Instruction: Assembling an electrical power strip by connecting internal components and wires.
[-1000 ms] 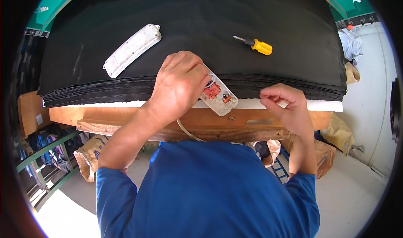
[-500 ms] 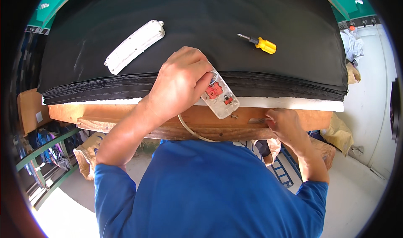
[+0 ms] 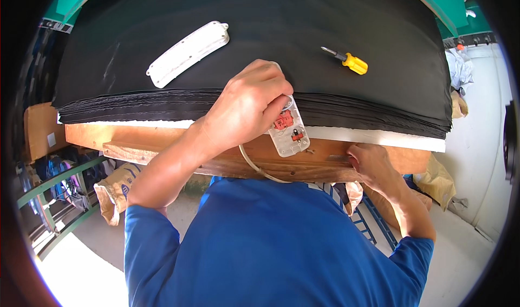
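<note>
My left hand [image 3: 250, 102] is closed around the upper end of an opened white power strip half [image 3: 285, 140]. Red plastic parts [image 3: 284, 121] show inside it, and a white cord [image 3: 252, 165] hangs below the hand toward my shirt. The palm hides the strip's upper part. My right hand [image 3: 374, 163] rests on the wooden ledge [image 3: 325, 169], fingers curled in and thumb bent; whatever is in them cannot be made out. Small screws [image 3: 310, 151] lie on the ledge between the strip and that hand. A long white casing cover [image 3: 188, 54] lies on the black sheets.
A stubby yellow screwdriver [image 3: 355, 64] lies on the stack of black sheets [image 3: 260, 41], right of the strip. Green metal frame parts [image 3: 439, 4] rise at both far corners. Paper sacks [image 3: 116, 190] and a blue ladder-like frame [image 3: 374, 217] stand below the ledge.
The strip in my left hand has turned slightly more upright. My right hand stays at the ledge with its fingers curled. The whole view has shifted a little.
</note>
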Motion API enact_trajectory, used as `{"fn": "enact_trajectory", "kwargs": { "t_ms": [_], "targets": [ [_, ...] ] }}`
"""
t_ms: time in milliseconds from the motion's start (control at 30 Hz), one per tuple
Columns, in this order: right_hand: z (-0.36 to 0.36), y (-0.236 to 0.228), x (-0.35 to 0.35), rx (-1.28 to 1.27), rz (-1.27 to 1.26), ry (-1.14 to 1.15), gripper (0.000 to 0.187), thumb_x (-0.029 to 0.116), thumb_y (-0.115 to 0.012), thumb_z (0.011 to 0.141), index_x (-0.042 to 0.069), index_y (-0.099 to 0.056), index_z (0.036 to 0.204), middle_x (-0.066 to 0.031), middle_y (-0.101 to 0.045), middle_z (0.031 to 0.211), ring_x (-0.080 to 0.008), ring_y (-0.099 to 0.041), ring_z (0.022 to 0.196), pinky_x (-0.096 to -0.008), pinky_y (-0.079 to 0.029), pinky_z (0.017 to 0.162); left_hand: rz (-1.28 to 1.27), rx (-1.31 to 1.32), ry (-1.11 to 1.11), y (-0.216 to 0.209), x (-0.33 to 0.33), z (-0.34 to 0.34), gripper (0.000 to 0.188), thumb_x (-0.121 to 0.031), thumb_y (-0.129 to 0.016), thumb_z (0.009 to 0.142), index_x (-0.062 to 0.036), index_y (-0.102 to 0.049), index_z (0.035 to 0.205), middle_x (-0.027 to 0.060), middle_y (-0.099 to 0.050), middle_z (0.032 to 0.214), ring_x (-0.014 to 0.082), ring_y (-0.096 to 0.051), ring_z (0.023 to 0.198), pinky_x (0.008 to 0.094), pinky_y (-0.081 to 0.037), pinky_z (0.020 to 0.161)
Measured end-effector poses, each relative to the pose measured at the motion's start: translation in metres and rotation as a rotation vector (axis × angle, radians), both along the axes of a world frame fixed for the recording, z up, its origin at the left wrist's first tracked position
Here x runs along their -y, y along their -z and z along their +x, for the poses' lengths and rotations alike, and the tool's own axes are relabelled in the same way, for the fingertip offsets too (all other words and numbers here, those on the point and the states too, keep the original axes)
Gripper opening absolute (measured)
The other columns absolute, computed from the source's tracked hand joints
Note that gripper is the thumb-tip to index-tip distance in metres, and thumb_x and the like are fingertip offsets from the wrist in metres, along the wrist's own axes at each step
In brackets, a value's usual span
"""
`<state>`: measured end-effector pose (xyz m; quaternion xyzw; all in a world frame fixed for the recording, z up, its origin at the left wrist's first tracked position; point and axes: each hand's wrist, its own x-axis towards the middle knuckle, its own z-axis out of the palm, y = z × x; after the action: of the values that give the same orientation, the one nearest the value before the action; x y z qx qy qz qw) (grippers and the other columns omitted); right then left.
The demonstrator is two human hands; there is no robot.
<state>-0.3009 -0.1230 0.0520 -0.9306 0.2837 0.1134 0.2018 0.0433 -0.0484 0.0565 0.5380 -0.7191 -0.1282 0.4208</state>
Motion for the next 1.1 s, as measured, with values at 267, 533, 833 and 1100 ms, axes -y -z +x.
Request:
{"fn": "enact_trajectory", "kwargs": {
  "t_ms": [267,533,833,1100],
  "targets": [
    [0.0,-0.003,-0.001,-0.046,0.018,-0.02,0.003,0.001,-0.068,0.088,0.001,-0.067,0.091,-0.0183,-0.068,0.085,-0.0391,-0.066,0.081,-0.0475,-0.052,0.07,0.081,0.032,0.139,-0.01,0.006,0.016,0.011,0.001,-0.075,0.083,-0.0014,-0.07,0.093,0.0106,-0.068,0.091,0.0338,-0.066,0.091,0.0433,-0.055,0.079],
    [0.04,-0.049,-0.016,0.429,0.134,0.21,0.019,-0.009,-0.066,0.087,0.0,-0.057,0.101,-0.0155,-0.063,0.088,-0.0343,-0.066,0.074,-0.0376,-0.055,0.069,0.128,0.142,0.232,-0.008,0.026,0.026,0.006,-0.006,-0.076,0.085,-0.0052,-0.071,0.09,0.0072,-0.066,0.085,0.0315,-0.066,0.087,0.0437,-0.053,0.072],
    [0.109,-0.044,-0.017,0.662,-0.16,0.019,0.028,-0.008,-0.073,0.079,0.0,-0.064,0.104,-0.0127,-0.062,0.085,-0.0293,-0.064,0.07,-0.0372,-0.054,0.062,0.19,0.067,0.243,-0.008,0.035,0.027,0.005,-0.009,-0.075,0.087,-0.0062,-0.071,0.089,0.0087,-0.065,0.085,0.0331,-0.067,0.082,0.0435,-0.053,0.071],
    [0.117,-0.057,-0.01,0.578,-0.327,-0.149,0.035,-0.004,-0.077,0.075,-0.002,-0.069,0.109,-0.0104,-0.057,0.082,-0.0267,-0.06,0.067,-0.0379,-0.049,0.058,0.252,0.106,0.286,-0.014,0.042,0.029,0.003,-0.008,-0.074,0.087,-0.0063,-0.071,0.088,0.0091,-0.065,0.083,0.0333,-0.067,0.082,0.045,-0.053,0.07]
  ]
}}
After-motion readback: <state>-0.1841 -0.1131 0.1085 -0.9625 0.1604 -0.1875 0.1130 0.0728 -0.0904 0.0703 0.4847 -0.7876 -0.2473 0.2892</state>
